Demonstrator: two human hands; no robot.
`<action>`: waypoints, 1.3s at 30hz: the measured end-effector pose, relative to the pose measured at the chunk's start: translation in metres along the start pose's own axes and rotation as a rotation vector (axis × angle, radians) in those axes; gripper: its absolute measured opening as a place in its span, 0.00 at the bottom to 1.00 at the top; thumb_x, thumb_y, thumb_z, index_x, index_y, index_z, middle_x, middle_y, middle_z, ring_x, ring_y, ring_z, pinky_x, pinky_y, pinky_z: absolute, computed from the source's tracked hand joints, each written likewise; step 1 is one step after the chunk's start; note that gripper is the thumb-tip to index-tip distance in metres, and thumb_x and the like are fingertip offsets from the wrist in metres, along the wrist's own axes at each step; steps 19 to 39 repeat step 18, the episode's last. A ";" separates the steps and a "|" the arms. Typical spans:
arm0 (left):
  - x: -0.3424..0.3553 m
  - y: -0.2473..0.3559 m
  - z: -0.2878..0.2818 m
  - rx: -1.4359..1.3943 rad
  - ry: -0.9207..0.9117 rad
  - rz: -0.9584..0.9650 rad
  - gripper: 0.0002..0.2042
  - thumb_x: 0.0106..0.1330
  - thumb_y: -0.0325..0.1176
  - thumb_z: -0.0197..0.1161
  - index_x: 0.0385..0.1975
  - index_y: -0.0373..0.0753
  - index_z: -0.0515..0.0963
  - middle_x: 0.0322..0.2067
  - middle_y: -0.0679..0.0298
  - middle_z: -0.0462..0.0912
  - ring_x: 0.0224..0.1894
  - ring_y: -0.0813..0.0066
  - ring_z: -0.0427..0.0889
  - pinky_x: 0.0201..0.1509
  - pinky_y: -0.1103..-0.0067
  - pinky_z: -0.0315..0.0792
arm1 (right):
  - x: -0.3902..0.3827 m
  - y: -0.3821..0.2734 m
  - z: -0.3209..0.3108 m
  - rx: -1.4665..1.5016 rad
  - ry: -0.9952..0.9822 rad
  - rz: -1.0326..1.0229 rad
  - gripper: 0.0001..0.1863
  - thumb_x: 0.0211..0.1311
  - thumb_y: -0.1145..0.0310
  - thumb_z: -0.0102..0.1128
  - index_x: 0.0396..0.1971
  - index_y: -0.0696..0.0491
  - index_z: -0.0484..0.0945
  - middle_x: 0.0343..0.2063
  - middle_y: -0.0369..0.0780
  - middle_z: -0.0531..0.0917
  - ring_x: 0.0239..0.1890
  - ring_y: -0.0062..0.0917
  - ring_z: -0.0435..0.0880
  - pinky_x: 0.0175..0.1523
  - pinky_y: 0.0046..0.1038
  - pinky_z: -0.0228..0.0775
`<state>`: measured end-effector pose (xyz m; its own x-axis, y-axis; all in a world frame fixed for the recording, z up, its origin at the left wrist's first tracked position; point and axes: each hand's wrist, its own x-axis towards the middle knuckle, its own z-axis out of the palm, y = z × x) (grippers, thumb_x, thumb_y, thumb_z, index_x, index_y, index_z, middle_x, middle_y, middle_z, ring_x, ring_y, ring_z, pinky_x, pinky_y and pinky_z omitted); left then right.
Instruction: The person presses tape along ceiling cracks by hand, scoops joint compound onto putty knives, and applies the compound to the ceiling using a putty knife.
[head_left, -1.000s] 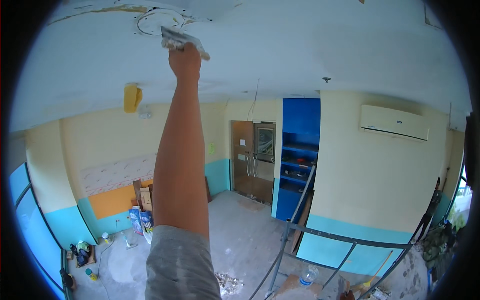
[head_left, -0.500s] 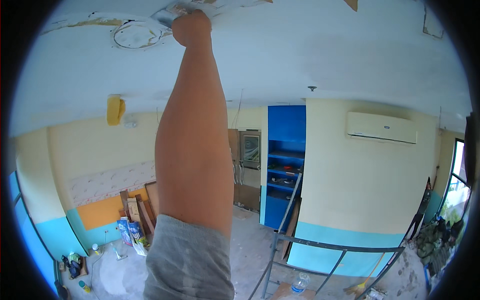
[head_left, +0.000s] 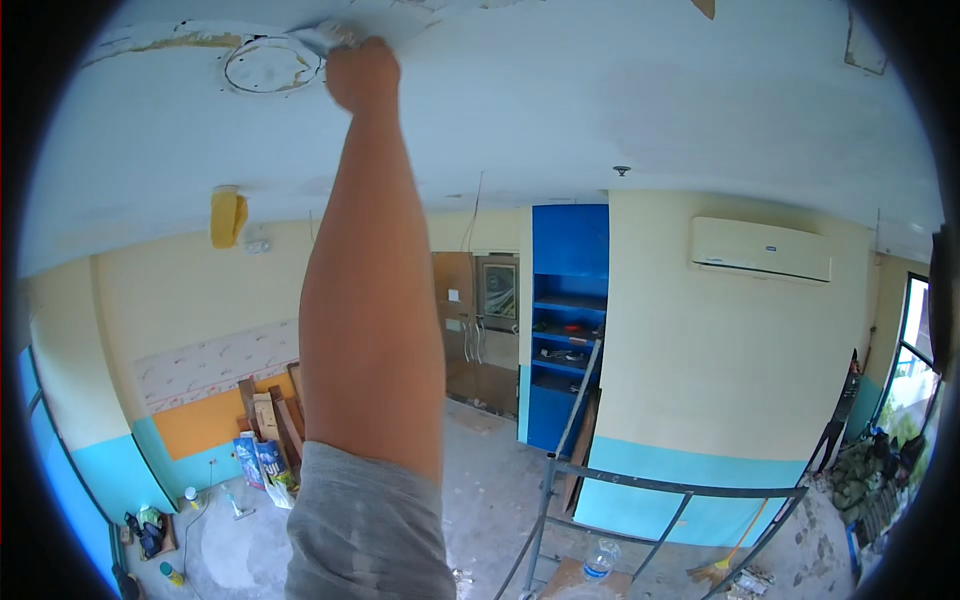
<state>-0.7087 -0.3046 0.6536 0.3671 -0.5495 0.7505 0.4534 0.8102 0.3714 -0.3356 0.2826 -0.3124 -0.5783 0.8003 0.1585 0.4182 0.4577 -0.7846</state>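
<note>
A bare forearm rises from the lower middle in a short grey sleeve, and at its end my right hand (head_left: 362, 78) is up against the white ceiling (head_left: 520, 110). Its fingers are closed on a flat-bladed scraper (head_left: 318, 38), whose pale blade points left along the ceiling; the handle is hidden in the fist. Just left of the blade lies a round cut-out ring (head_left: 272, 66) with a ragged edge. A strip of peeled, broken surface (head_left: 190, 43) runs further left from it. My left hand is out of view.
A dark metal railing (head_left: 690, 490) stands at the lower right, near a clear plastic bottle (head_left: 602, 560) on a board. A yellow piece (head_left: 228, 218) hangs from the ceiling. Beyond are blue shelves (head_left: 570, 300), an air conditioner (head_left: 760, 250), planks (head_left: 285, 420) and a broom (head_left: 715, 572).
My right hand has moved left and slightly down in the picture with the scraper, bringing the blade close to the round ring. More of the doorway shows right of the arm.
</note>
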 end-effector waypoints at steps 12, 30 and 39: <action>-0.154 0.049 -0.102 -0.934 -0.331 -0.245 0.14 0.59 0.34 0.56 0.40 0.31 0.72 0.36 0.50 0.81 0.37 0.58 0.81 0.40 0.68 0.73 | -0.006 -0.033 0.026 0.815 0.073 0.130 0.20 0.61 0.65 0.54 0.50 0.60 0.70 0.39 0.46 0.79 0.42 0.40 0.79 0.49 0.39 0.70; -0.312 0.026 -0.187 -1.482 -0.720 -0.646 0.25 0.66 0.34 0.55 0.61 0.31 0.60 0.56 0.54 0.71 0.56 0.66 0.73 0.58 0.74 0.68 | 0.030 -0.193 0.034 1.433 -0.295 0.356 0.27 0.63 0.59 0.56 0.57 0.60 0.65 0.47 0.46 0.76 0.50 0.37 0.77 0.55 0.38 0.70; -0.312 0.026 -0.187 -1.482 -0.720 -0.646 0.25 0.66 0.34 0.55 0.61 0.31 0.60 0.56 0.54 0.71 0.56 0.66 0.73 0.58 0.74 0.68 | 0.030 -0.193 0.034 1.433 -0.295 0.356 0.27 0.63 0.59 0.56 0.57 0.60 0.65 0.47 0.46 0.76 0.50 0.37 0.77 0.55 0.38 0.70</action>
